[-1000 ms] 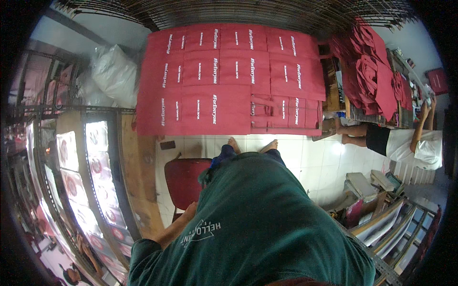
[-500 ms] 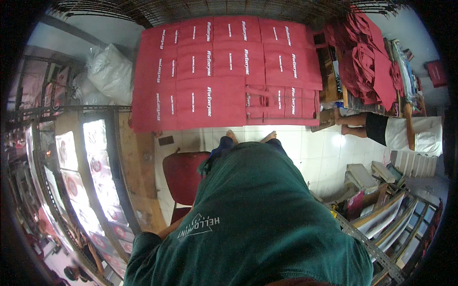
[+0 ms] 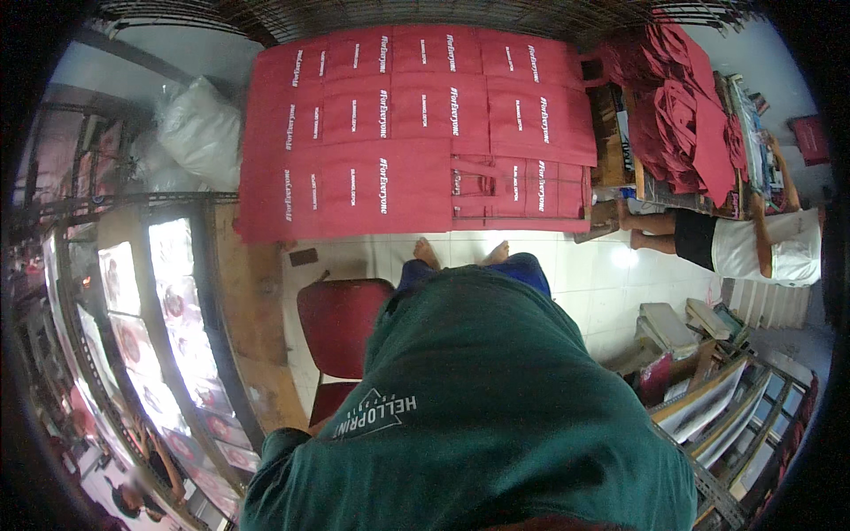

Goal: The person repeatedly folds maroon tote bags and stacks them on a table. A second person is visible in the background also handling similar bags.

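Neither of my hands shows. A short stretch of my left forearm (image 3: 329, 421) appears beside the green shirt, its hand hidden behind my body; my right arm is out of sight. In front of my feet stands a wide table covered with flat red fabric pieces (image 3: 354, 190), laid in rows and bearing white print. Toward the right front, a gap among the pieces shows red straps (image 3: 476, 175), perhaps bag handles. Close to my left side stands a red chair (image 3: 341, 323).
A heap of red fabric (image 3: 677, 133) lies on a side table at the right, where a person in a white top (image 3: 761, 246) stands. Framed panels (image 3: 708, 407) lean in a rack at lower right. White plastic sacks (image 3: 199, 128) are at far left, near lit shelves (image 3: 181, 310).
My body has shifted slightly, so more of my feet shows and the view has moved a little. The person at the right has raised an arm toward the side table.
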A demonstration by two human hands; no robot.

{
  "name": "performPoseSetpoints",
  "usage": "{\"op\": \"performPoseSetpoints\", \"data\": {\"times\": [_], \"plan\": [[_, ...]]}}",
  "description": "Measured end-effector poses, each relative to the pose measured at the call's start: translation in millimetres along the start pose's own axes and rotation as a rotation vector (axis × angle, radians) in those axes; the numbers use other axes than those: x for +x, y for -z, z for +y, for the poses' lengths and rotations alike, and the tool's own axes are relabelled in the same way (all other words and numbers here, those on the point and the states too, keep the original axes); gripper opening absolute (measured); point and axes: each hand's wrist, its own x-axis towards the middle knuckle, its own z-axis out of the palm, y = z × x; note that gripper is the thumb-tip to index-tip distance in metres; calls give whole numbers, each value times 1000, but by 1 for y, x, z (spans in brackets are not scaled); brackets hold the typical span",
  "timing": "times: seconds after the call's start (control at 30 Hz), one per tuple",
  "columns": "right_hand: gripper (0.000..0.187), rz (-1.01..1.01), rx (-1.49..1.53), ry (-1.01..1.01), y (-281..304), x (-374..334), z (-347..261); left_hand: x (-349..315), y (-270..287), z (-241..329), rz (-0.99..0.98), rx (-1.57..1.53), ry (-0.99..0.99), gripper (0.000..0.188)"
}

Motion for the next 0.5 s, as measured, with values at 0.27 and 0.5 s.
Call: {"op": "performPoseSetpoints", "data": {"times": [0.27,0.5], "plan": [[48,-111,-35,30,41,-7,-8,-1,3,42,40,-15,31,41],[48,-272,-83,168,100,-19,-6,27,-19,101,74,0,19,42]]}}
